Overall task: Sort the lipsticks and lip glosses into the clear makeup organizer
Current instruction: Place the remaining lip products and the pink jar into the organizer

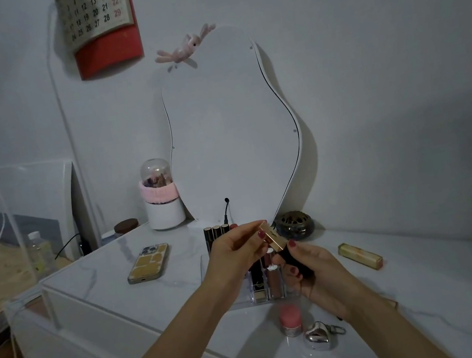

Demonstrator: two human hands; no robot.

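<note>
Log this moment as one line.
left hand: holds gold cap | right hand: holds dark lipstick | over organizer | loose: gold tube

gold lipstick (273, 237), yellow patchwork phone case (148, 262), pink jar (290, 318), red-edged calendar (102, 25), white marbled tabletop (114, 282).

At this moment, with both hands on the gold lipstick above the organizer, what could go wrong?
1. The gold lipstick is gripped by the left hand and right hand directly over the clear organizer; a slip could knock the tubes standing in it.
2. The pink jar and silver heart case lie just below the forearms and could get swept off.
3. The yellow tube lies loose and may roll.
</note>
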